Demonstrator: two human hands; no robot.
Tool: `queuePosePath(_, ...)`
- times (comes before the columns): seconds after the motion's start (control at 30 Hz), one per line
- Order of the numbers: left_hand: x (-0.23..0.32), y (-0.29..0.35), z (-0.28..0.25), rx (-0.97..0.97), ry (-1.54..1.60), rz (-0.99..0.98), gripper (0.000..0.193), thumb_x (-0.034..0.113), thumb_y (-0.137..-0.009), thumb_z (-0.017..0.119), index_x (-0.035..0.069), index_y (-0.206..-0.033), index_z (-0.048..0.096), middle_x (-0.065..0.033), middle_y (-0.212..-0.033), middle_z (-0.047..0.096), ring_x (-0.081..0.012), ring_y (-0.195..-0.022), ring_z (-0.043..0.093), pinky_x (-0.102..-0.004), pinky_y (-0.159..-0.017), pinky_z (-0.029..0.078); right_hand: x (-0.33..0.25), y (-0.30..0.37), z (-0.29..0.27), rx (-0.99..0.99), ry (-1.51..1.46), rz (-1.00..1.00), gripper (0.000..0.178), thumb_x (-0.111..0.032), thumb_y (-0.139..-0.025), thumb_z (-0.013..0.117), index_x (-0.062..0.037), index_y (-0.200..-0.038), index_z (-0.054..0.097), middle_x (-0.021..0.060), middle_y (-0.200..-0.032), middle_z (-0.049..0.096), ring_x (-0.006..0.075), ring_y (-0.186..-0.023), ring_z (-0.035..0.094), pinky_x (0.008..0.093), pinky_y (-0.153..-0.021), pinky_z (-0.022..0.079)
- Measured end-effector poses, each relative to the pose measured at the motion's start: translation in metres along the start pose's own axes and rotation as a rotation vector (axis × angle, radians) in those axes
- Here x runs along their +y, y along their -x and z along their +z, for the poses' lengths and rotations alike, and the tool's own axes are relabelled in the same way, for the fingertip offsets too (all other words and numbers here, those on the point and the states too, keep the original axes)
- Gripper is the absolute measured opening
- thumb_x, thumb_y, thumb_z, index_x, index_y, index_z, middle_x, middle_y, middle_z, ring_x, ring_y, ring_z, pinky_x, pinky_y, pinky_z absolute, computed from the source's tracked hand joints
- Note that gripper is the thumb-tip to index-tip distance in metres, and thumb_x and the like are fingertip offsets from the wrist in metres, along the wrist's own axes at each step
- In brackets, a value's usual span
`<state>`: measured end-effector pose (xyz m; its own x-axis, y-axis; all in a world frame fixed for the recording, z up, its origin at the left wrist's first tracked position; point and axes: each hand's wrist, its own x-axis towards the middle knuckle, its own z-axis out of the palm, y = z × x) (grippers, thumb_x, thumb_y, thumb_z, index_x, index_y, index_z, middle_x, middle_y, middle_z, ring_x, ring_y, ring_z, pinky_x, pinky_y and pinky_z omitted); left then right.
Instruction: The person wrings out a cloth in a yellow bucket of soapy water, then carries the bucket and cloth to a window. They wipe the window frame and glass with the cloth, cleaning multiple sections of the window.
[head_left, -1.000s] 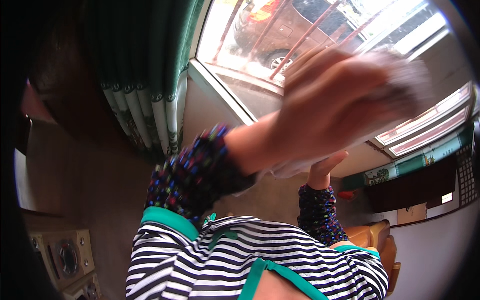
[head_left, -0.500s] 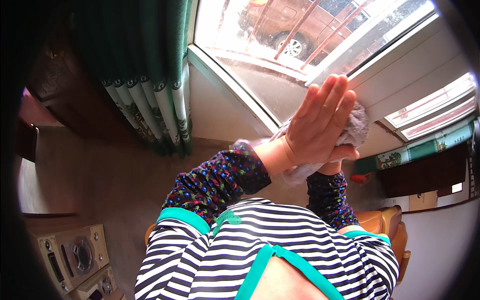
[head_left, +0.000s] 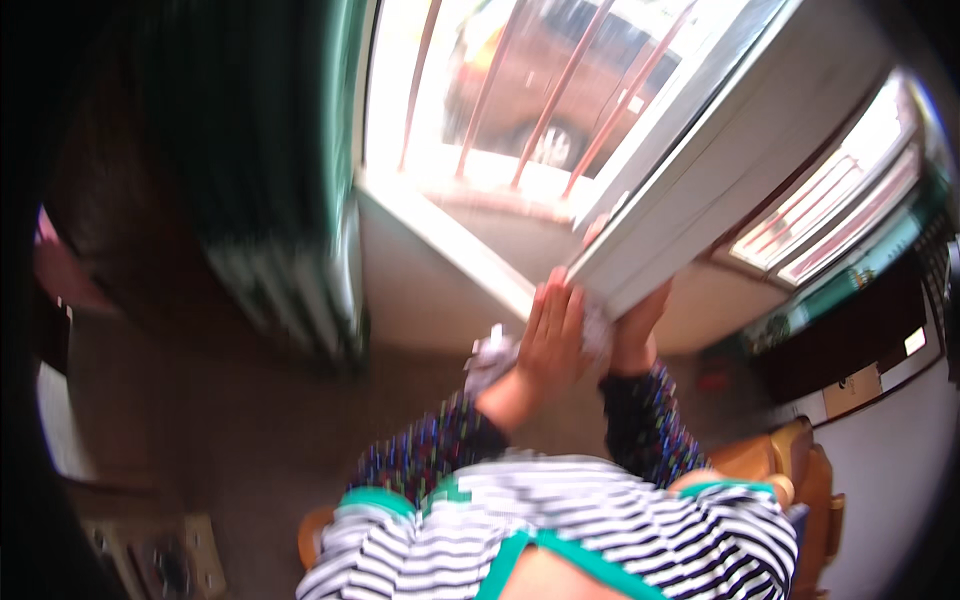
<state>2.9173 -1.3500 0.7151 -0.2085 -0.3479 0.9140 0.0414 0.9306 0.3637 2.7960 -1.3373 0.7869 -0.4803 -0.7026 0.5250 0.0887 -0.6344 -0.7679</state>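
A fluffy grey cloth (head_left: 597, 338) is bunched at the lower corner of a white-framed window sash (head_left: 690, 205). On its left side my left hand (head_left: 548, 335) presses the cloth to the sash's edge, fingers close together and pointing up. A loose end of the cloth hangs beside that wrist. My right hand (head_left: 636, 332) is on the other side of the corner, holding the cloth's right part against the sash, its fingers partly hidden by the frame. Motion smears the picture, so the finger detail is soft.
Behind the sash are window bars (head_left: 545, 95) and a parked brown car (head_left: 520, 90) outside. A green curtain (head_left: 285, 150) hangs at the left. An orange-brown chair (head_left: 790, 455) stands at the right, and a speaker unit (head_left: 165, 560) at the lower left.
Both hands have come down and nearer to me with the cloth, from in front of the sash to its lower corner. They are now further apart, and the view has shifted.
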Motion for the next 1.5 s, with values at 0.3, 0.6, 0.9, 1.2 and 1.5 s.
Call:
queuePosePath(0.3, 0.027, -0.134, -0.031, 0.128, 0.004, 0.221, 0.059, 0.027, -0.089, 0.050, -0.007, -0.132, 0.028, -0.0370, -0.139, 0.019, -0.0481, -0.132, 0.017, -0.0542, -0.107, 0.012, 0.006, 0.015, 0.023, -0.138, -0.459, 0.155, 0.059, -0.046, -0.096, 0.026, -0.0002, -0.133, 0.034, 0.0131, -0.129, 0.045, 0.0242, -0.116, 0.047, 0.0372, -0.099, 0.037)
queuePosePath(0.6, 0.074, -0.407, -0.126, 0.394, 0.011, 0.484, 0.044, 0.026, -0.088, 0.050, -0.004, -0.118, 0.038, -0.0284, -0.139, 0.024, -0.0428, -0.130, 0.024, -0.0552, -0.106, 0.015, 0.004, 0.033, 0.035, -0.241, -0.264, 0.122, 0.063, -0.050, -0.093, 0.035, -0.0023, -0.134, 0.032, 0.0105, -0.128, 0.046, 0.0215, -0.115, 0.046, 0.0353, -0.096, 0.038)
queuePosePath(0.9, -0.028, -0.252, -0.028, 0.224, -0.643, 0.129, 0.058, 0.039, -0.093, 0.035, 0.001, -0.135, 0.027, -0.0201, -0.136, 0.033, -0.0345, -0.132, 0.026, -0.0558, -0.106, 0.014, -0.002, 0.022, 0.001, -0.101, -0.125, 0.004, 0.061, -0.052, -0.094, 0.028, -0.0030, -0.127, 0.043, 0.0077, -0.118, 0.053, 0.0192, -0.105, 0.053, 0.0328, -0.088, 0.044)
queuePosePath(1.2, -0.092, -0.098, -0.045, 0.127, -0.308, 0.223, 0.073, 0.059, -0.087, 0.032, 0.007, -0.139, 0.026, -0.0285, -0.142, 0.019, -0.0437, -0.130, 0.025, -0.0681, -0.099, 0.007, 0.013, 0.012, 0.007, 0.048, 0.117, -0.141, 0.055, -0.048, -0.096, 0.028, -0.0031, -0.122, 0.047, 0.0059, -0.111, 0.056, 0.0157, -0.099, 0.054, 0.0289, -0.082, 0.045)
queuePosePath(1.5, -0.041, -0.261, -0.069, 0.389, -0.394, 0.387, 0.064, 0.055, -0.080, 0.052, 0.017, -0.132, 0.044, -0.0201, -0.122, 0.040, -0.0347, -0.117, 0.037, -0.0655, -0.098, 0.012, 0.027, -0.003, -0.009, 0.142, -0.080, -0.098, 0.052, -0.044, -0.097, 0.026, -0.0048, -0.127, 0.042, 0.0075, -0.115, 0.054, 0.0188, -0.102, 0.053, 0.0320, -0.085, 0.045)
